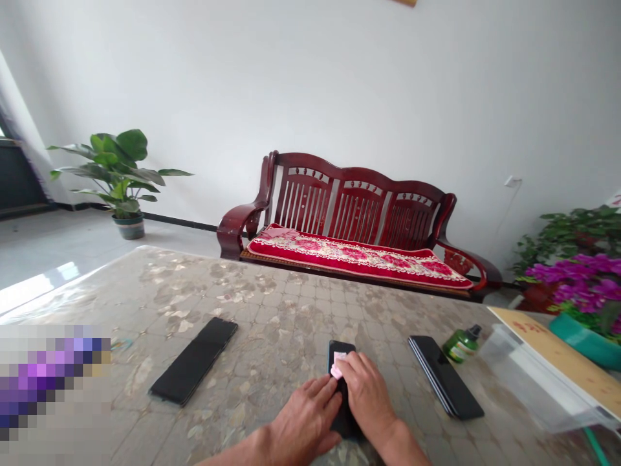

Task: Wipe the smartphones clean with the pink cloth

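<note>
A black mobile phone (345, 421) lies on the table in front of me, partly hidden under my hands. My right hand (366, 391) is closed on a small pink cloth (338, 367), pressing it onto the upper part of the screen. At the phone's left side, my left hand (308, 414) holds its edge, fingers close together and thumb near the bottom end. Another dark phone (194, 362) lies flat to the left. On the right, a stack of dark phones (445, 377) sits beside a green bottle with a black cap (460, 344).
A patterned cover lies over the table (272, 323). At right are a clear plastic box (519, 375), a wooden board (557, 356) and purple flowers in a teal pot (585, 336). A red wooden bench (359, 200) and potted plant (129, 225) stand beyond.
</note>
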